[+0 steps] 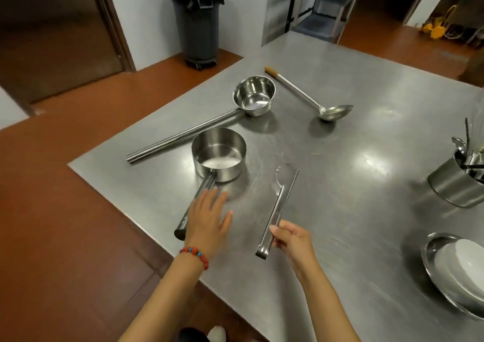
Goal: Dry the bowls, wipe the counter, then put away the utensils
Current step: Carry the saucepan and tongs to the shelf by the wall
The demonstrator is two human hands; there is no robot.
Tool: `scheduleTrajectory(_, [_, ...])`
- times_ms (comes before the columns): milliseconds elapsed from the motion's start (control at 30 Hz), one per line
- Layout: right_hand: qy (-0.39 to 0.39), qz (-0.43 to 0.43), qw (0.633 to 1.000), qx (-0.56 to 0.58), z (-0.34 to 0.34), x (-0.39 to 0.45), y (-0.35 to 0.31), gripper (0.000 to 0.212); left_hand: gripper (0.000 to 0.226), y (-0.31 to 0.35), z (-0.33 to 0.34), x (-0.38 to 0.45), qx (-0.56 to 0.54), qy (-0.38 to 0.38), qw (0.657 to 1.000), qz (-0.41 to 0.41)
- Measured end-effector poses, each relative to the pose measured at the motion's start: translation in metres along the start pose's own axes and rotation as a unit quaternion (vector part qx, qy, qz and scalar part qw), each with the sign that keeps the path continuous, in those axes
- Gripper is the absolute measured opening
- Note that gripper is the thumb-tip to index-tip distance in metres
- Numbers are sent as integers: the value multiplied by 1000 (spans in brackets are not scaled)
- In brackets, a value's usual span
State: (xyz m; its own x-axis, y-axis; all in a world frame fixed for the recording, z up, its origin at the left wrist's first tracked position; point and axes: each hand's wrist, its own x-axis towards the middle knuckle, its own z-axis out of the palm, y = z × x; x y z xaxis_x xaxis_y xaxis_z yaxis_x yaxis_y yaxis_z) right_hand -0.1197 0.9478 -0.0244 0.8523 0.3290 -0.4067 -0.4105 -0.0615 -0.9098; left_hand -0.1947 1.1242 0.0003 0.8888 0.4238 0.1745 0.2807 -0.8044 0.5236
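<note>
Progress: seems the put-away stage, bowls [455, 271] stacked far right, four utensils left on my bench [353, 184] | my left hand [209, 217] fingers spread flat over near pan's handle [195, 205] | my right hand [292, 241] pinches tongs [277, 206], long axis pointing away from me, tips far.
</note>
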Motion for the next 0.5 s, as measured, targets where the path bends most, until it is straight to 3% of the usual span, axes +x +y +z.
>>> scheduleTrajectory(67, [-32, -2, 999, -16, 14, 3, -2, 5, 43, -11, -12, -4, 17, 34, 999, -13])
scheduleTrajectory(233, [-66, -7, 997, -40, 39, 9, 0, 12, 40, -40, -30, -1, -4, 67, 993, -100])
scheduleTrajectory(333, [-74, -10, 996, -46, 45, 9, 2, 12, 46, -59, -41, 12, 12, 35, 986, -164])
scheduleTrajectory(500, [-68, -13, 996, -55, 44, 10, -1, 11, 38, -81, -62, 47, 185, -68, 964, -178])
